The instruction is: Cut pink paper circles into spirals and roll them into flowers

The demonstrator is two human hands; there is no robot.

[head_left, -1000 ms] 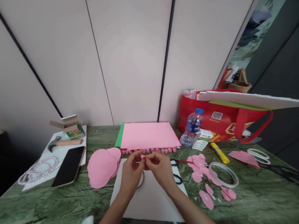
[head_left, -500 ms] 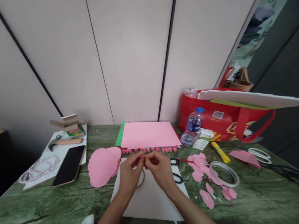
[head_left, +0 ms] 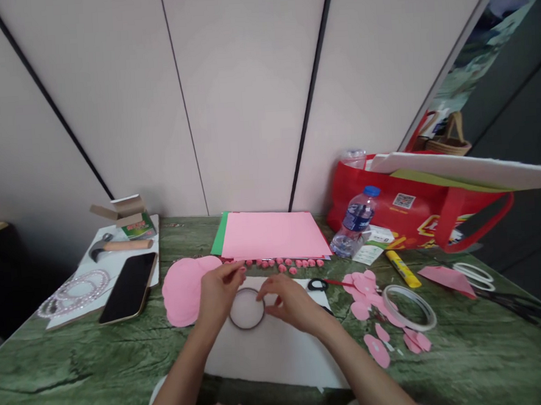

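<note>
My left hand (head_left: 218, 291) is pinched over the white sheet (head_left: 266, 361), with a small pink piece (head_left: 243, 269) at its fingertips. To its right, my right hand (head_left: 288, 299) has its fingers apart and curved, with nothing visible between them. A thin dark ring (head_left: 248, 328) lies on the sheet between the hands, close to the right fingertips. Small pink rolled pieces (head_left: 305, 263) form a row beyond the hands, in front of the pink paper stack (head_left: 272, 234). Black-handled scissors (head_left: 318, 284) lie partly on the sheet, right of my right hand.
Pink cutouts (head_left: 184, 293), a phone (head_left: 129, 287), a hammer (head_left: 121, 245) and beads (head_left: 81, 290) are on the left. On the right are petals (head_left: 377, 350), a tape roll (head_left: 431, 318), a glue stick (head_left: 403, 269), a bottle (head_left: 356, 221) and a red bag (head_left: 380, 189).
My hands have moved apart, and the right fingers have opened. The ring between them shows more fully. The view has shifted slightly.
</note>
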